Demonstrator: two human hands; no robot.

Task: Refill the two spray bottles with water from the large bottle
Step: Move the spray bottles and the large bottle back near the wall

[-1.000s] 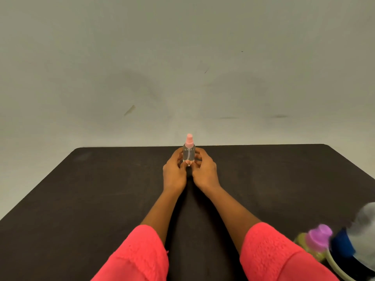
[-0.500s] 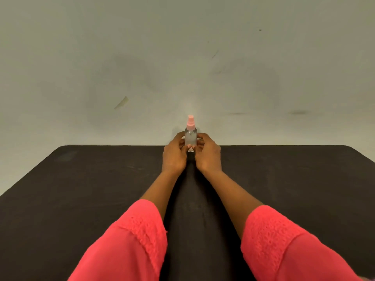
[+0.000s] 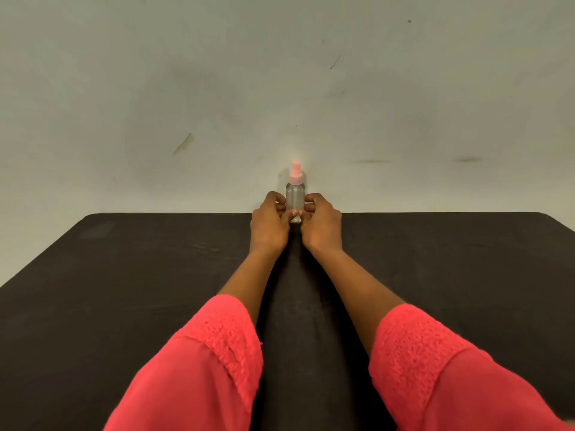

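Note:
A small clear spray bottle (image 3: 295, 195) with a pink pump top stands upright at the far edge of the dark table (image 3: 124, 290), in the middle. My left hand (image 3: 269, 223) grips its lower body from the left, and my right hand (image 3: 320, 223) grips it from the right, fingers curled round it. Both arms reach straight forward in pink sleeves. The large bottle and the second spray bottle are out of view.
A plain grey-white wall (image 3: 280, 88) rises right behind the table's far edge. The dark tabletop spreads wide to the left and right of my arms.
My hands have carried the spray bottle farther away to the table's far edge. The view has tilted up, so the bottles at the lower right have dropped out of sight.

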